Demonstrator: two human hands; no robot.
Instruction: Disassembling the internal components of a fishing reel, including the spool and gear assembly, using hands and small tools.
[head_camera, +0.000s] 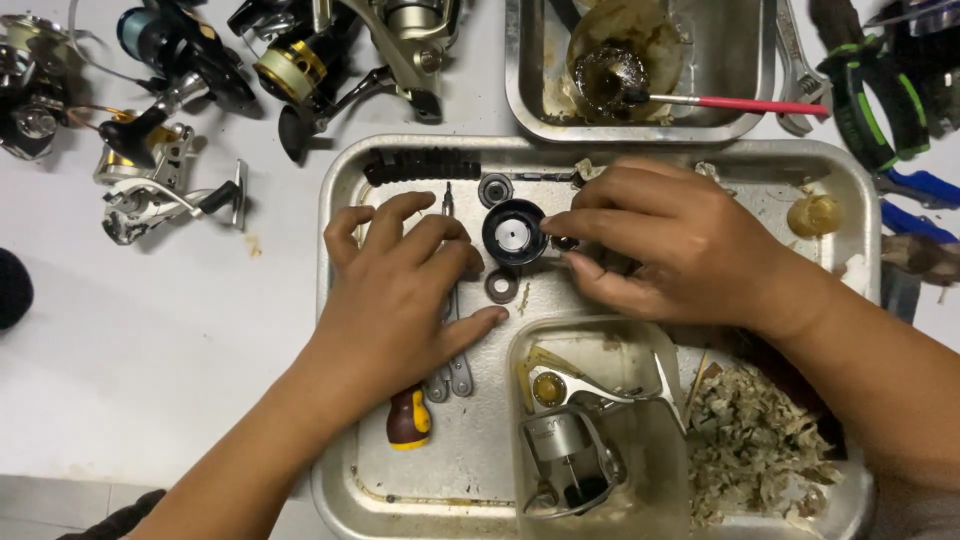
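My left hand lies flat, fingers spread, on the steel tray, over a small wrench and a screwdriver whose brown and yellow handle sticks out below the palm. My right hand pinches a small dark round part at its fingertips, right beside a black round spool cap with a silver centre. A dark ring sits just below the cap and a dark washer above it.
A clear tub in the tray holds a silver reel body. Dirty paper scraps fill the tray's right corner. A second steel tray behind holds grease and a red-handled brush. Several fishing reels lie at the left, pliers at the right.
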